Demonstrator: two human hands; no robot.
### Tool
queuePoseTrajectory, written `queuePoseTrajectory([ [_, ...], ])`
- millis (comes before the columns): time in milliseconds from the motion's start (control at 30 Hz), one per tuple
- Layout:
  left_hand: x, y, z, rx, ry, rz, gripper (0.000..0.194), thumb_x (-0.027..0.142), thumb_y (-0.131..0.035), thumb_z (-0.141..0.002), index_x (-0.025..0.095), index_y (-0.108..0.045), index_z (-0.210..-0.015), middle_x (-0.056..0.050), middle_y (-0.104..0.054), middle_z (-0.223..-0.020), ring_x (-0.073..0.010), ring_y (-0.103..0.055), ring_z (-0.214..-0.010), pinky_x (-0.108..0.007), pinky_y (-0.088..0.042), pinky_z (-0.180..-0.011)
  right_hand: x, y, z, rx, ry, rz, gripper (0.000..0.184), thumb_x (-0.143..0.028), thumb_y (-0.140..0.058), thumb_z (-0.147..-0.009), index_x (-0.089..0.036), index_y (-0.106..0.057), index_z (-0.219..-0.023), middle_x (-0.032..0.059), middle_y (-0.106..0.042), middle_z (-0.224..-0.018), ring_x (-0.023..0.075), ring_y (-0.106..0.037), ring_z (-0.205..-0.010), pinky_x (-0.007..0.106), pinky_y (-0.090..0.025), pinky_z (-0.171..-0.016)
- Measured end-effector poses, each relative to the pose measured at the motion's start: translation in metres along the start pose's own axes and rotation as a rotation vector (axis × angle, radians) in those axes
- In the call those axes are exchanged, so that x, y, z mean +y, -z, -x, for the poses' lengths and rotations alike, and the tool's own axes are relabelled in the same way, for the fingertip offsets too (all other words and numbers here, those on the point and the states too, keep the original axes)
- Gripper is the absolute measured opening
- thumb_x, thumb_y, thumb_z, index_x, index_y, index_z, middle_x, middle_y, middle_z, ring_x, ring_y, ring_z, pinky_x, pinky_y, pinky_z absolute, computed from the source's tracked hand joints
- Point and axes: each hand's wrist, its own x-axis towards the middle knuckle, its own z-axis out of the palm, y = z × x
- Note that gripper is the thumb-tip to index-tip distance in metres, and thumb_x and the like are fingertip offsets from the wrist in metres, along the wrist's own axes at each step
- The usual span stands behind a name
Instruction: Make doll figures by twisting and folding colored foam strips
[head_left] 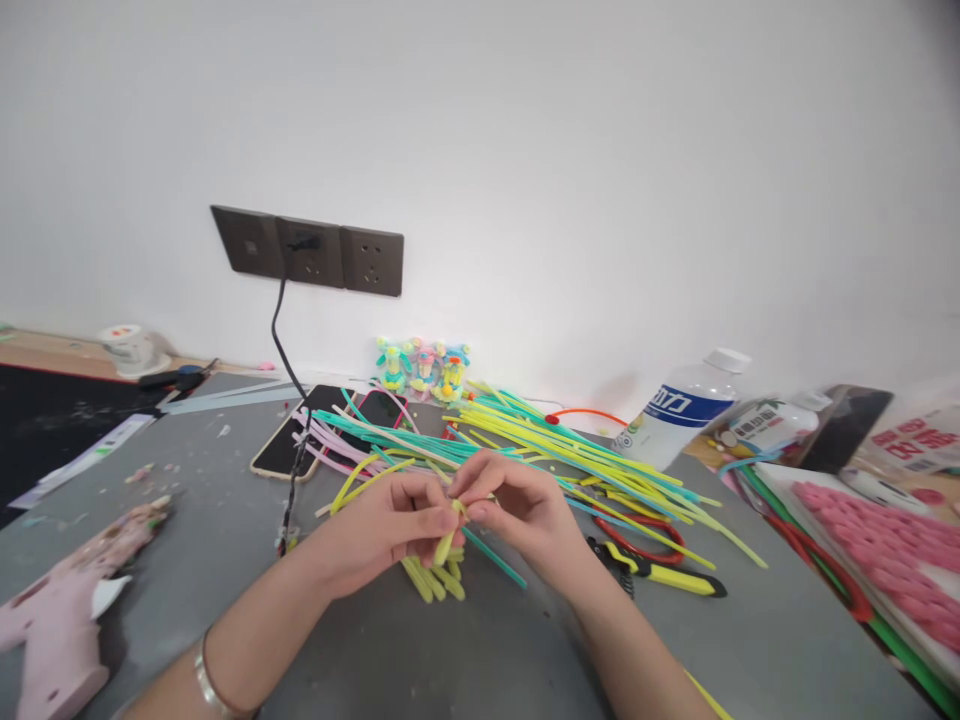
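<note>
Both hands meet over the middle of the grey table. My left hand is closed, its thumb and fingers pinching a yellow pipe cleaner that is bent into a loop. From the other side my right hand pinches the same piece near its top, fingertips almost touching those of the left. Just below the hands lie several short folded yellow-green pipe cleaner pieces. Behind them spreads a pile of long yellow, teal and lilac pipe cleaners. The fingers hide part of the held piece.
Yellow-handled pliers and red-handled scissors lie at right, near a water bottle. A pink glue gun is at left. Two phones, a black cable and three small fuzzy figures are farther back.
</note>
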Motion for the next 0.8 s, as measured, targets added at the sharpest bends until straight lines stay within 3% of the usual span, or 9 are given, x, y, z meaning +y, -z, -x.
queuePoseTrajectory([
  [200, 0.001, -0.001, 0.003, -0.015, 0.047, -0.033, 0.037, 0.039, -0.088, -0.063, 0.013, -0.062, -0.060, -0.004, -0.068, -0.062, -0.0071, -0.057, -0.051, -0.017, -0.044, -0.050, 0.003, -0.001, 0.000, -0.097, -0.143, -0.161, 0.016, -0.037, -0.075, -0.082, -0.022, -0.070, -0.086, 0.0031, -0.062, -0.089, 0.0174, -0.061, -0.082, 0.032, -0.052, -0.074],
  [567, -0.001, 0.002, -0.001, 0.026, 0.032, -0.081, 0.041, 0.044, -0.090, -0.056, 0.012, -0.064, -0.055, -0.003, -0.066, -0.056, -0.0099, -0.060, -0.054, -0.017, -0.045, -0.050, 0.005, -0.006, 0.001, -0.068, -0.171, -0.175, 0.013, -0.033, -0.074, -0.083, -0.021, -0.069, -0.080, 0.0034, -0.059, -0.084, 0.0181, -0.055, -0.083, 0.031, -0.045, -0.076],
  [800, 0.000, 0.002, -0.001, 0.032, -0.029, -0.148, 0.036, 0.042, -0.088, -0.061, 0.013, -0.067, -0.056, -0.003, -0.068, -0.058, -0.0087, -0.058, -0.051, -0.019, -0.044, -0.051, -0.005, -0.008, 0.003, -0.069, -0.156, 0.005, 0.016, -0.033, -0.062, -0.092, -0.020, -0.064, -0.083, 0.0037, -0.055, -0.088, 0.0186, -0.053, -0.085, 0.031, -0.042, -0.077],
])
